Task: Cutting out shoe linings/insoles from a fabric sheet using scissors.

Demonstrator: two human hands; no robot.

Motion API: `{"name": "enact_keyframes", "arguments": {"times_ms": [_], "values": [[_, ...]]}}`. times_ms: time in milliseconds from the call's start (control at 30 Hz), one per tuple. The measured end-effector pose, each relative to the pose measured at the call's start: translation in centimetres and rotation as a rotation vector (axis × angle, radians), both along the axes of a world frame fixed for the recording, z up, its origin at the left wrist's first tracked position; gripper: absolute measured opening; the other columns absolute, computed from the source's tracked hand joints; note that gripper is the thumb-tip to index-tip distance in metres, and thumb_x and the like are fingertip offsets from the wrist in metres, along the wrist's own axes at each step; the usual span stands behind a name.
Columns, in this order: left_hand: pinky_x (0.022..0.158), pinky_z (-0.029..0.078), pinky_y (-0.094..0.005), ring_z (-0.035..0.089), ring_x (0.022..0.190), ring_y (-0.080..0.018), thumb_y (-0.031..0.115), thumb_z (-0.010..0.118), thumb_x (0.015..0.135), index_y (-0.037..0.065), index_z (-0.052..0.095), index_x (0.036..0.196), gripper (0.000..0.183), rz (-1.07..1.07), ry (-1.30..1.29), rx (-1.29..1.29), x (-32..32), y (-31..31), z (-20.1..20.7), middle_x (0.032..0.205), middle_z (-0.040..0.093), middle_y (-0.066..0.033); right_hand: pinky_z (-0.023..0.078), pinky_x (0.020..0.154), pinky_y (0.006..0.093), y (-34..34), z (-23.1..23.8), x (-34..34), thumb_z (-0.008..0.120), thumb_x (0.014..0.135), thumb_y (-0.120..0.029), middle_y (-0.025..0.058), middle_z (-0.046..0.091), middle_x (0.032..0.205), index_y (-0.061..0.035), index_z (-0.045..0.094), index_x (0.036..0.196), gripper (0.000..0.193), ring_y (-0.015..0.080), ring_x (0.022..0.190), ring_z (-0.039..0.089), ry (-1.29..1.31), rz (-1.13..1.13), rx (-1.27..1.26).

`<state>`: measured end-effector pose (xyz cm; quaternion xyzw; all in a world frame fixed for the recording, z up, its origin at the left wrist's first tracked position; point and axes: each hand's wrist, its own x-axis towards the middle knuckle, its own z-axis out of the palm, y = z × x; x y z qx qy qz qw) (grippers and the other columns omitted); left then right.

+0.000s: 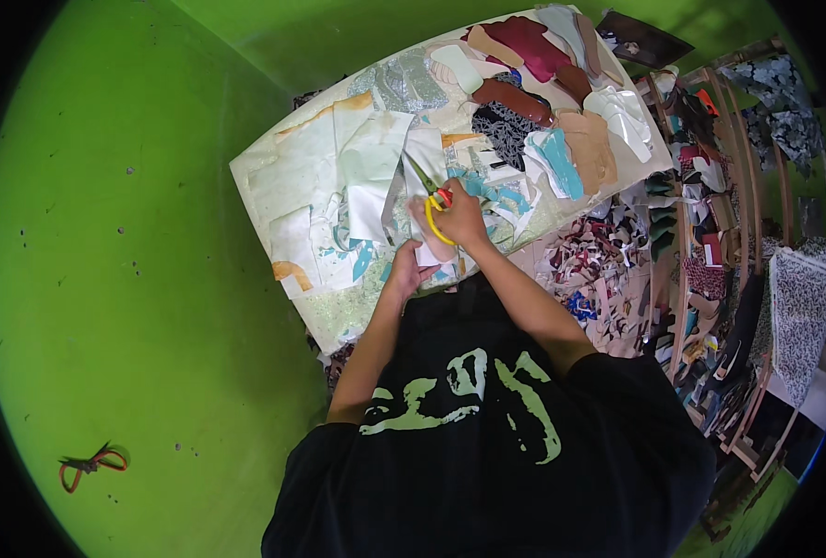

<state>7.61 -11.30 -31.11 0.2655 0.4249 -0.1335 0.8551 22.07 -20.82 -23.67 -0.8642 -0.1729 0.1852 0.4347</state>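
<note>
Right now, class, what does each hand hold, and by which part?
The right hand holds scissors by the yellow-and-red handles; the left hand holds a pale piece by its near end.

The scissors handle [429, 216] looks smooth plastic, the shirt [501, 484] matt cloth.

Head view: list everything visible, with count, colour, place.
scissors: one, yellow and red, in right hand
table: one, pale, top centre
sheets: several, white, left half of table
scraps: many, teal, across table
patterned piece: one, black, table's right half
cut pieces: several, red, brown, tan, table's right
scrap heap: one, mixed colours, right of table
rack: one, brown wood, far right
speckled cloth: one, grey, at rack
tool: one, orange-handled, lower left on wall
walls: two, green, left and behind table
shirt: one, black, lower centre
left hand: one, bare, table's near edge
right hand: one, bare, on scissors
</note>
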Motion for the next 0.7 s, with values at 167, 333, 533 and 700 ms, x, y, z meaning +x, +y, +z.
{"name": "enact_keyframes", "arguments": {"times_ms": [167, 333, 533, 700], "values": [[0.09, 0.056, -0.041, 0.064, 0.108, -0.0263, 0.026, 0.056, 0.096, 0.006, 0.056, 0.127, 0.037, -0.058, 0.096, 0.3, 0.2, -0.6, 0.8, 0.119, 0.064, -0.011, 0.053, 0.066, 0.0387, -4.9, -0.7, 0.5, 0.085, 0.075, -0.035, 0.0187, 0.068, 0.078, -0.0016, 0.054, 0.105, 0.055, 0.0283, 0.07, 0.07, 0.053, -0.149, -0.006], [0.084, 0.059, -0.0377, 0.068, 0.1, -0.0235, 0.014, 0.056, 0.097, 0.004, 0.059, 0.123, 0.028, -0.031, 0.073, 0.338, 0.4, -1.4, 0.4, 0.114, 0.066, -0.0114, 0.05, 0.05, 0.0319, -8.6, -5.7, 0.9, 0.088, 0.074, -0.029, 0.0098, 0.066, 0.069, -0.0059, 0.051, 0.102, 0.052, 0.0162, 0.057, 0.064, 0.296, -0.189, 0.044], [0.085, 0.058, -0.0369, 0.067, 0.098, -0.0215, 0.015, 0.059, 0.095, 0.004, 0.058, 0.117, 0.024, -0.066, 0.04, 0.27, 0.6, -2.0, 0.3, 0.11, 0.067, -0.0104, 0.048, 0.043, 0.0329, -7.0, -6.9, -4.3, 0.086, 0.075, -0.012, 0.0075, 0.061, 0.076, -0.0088, 0.049, 0.102, 0.046, 0.016, 0.058, 0.059, 0.581, -0.327, 0.255], [0.083, 0.059, -0.0342, 0.069, 0.096, -0.022, 0.012, 0.06, 0.094, 0.001, 0.052, 0.12, 0.029, -0.062, 0.027, 0.186, 0.6, -1.9, 0.9, 0.107, 0.067, -0.0127, 0.048, 0.039, 0.0347, -6.8, -5.9, -4.5, 0.08, 0.078, -0.002, 0.0085, 0.059, 0.077, -0.0083, 0.043, 0.104, 0.046, 0.0186, 0.055, 0.058, 0.711, -0.441, 0.314]]}}
